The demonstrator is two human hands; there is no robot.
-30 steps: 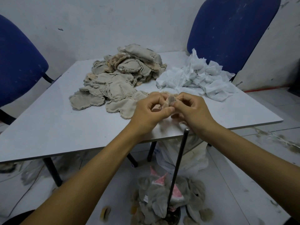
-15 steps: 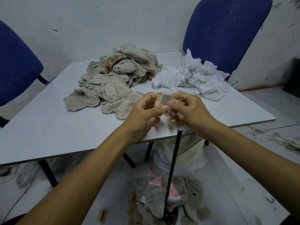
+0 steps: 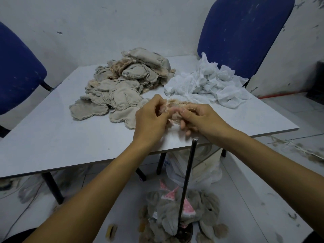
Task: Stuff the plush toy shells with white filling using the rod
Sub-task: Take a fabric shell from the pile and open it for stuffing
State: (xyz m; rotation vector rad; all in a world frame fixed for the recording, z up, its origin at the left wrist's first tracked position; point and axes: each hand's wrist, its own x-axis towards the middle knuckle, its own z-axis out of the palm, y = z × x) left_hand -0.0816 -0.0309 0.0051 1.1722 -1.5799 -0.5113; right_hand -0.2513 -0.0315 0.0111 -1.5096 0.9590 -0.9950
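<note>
While I hold it over the table's near edge, the small beige fuzzy plush shell sits pinched between both hands, long axis running left to right. Left hand: fingers curled on the shell's left end. Right hand: fingers curled on its right end. Thin black upright rod: tip just below the right hand, nearer that side. Crumpled white filling: far right corner of the grey table. Flat beige shell pile: far centre.
</note>
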